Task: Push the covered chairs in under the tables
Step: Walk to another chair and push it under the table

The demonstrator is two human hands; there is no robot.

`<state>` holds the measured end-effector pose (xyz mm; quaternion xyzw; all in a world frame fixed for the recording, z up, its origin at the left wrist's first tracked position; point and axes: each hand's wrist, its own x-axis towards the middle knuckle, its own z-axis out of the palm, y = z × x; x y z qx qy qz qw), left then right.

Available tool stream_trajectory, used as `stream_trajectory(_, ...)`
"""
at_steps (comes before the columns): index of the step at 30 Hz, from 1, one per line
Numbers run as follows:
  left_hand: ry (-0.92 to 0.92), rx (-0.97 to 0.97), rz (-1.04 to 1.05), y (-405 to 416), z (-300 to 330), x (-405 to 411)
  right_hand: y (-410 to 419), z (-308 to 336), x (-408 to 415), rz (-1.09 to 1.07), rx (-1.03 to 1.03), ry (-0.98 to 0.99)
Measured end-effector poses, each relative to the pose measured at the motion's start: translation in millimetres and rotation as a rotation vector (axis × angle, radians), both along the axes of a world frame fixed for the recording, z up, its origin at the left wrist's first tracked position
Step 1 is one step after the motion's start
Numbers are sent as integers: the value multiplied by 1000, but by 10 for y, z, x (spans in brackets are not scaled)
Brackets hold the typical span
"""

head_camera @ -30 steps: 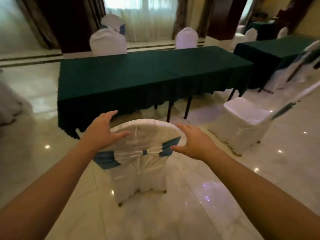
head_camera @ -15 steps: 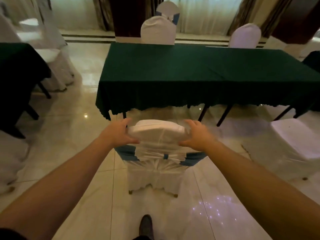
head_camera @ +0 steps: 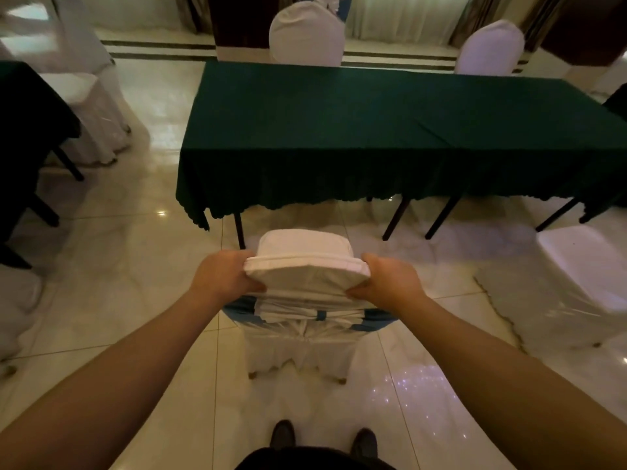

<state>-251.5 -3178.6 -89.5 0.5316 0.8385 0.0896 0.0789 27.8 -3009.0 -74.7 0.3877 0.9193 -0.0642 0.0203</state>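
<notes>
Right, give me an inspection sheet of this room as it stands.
Surface: glossy pale tiled floor, lamp glints.
Job's things: covered chair with blue sash, facing the green-clothed table, seat not yet under it.
Clutter: another covered chair standing out at right.
Grippers: left hand and right hand grip the backrest's top corners.
Cables: nothing seen.
Surroundings: two covered chairs beyond the table, curtains, a second dark table at left.

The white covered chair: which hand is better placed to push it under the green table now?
Neither alone: the left hand and right hand grip opposite ends of the covered chair back, square to the green table. Pushing with both should keep it straight.
</notes>
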Motion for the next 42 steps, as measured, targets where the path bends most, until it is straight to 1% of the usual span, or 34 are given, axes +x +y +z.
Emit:
stream_trajectory(6, 1, 53, 46, 101, -22, 3, 259, 29, -94, 63, -13, -57)
stream_trajectory(9, 16, 85, 58, 239, -10, -69, 432, 142, -203, 71, 0, -41)
stream_trajectory(14, -27, 148, 59, 463, 13, -278, 689, 273, -399, 95, 74, -13)
stream_trajectory(18, -41, 149, 41, 662, 3, -404, 843, 262, -503, 92, 62, -16)
stream_trajectory(23, -29, 145, 81, 984, 15, -650, 1123, 249, -748, 105, 26, 1)
stream_trajectory(27, -8, 153, 108, 1330, -83, -711, 1554, 231, -885, 144, 20, -54)
stream_trajectory(31, 9, 154, 185, 1579, -184, -841, 2038, 266, -1116, 265, 101, -59)
stream_trajectory(38, -19, 177, 325, 2117, 4, -917, 2930, 603, -1558, 449, 122, -77)
stream_trajectory(42, -58, 164, 376, 2547, 123, -927, 3417, 688, -1681, 484, 109, -83)
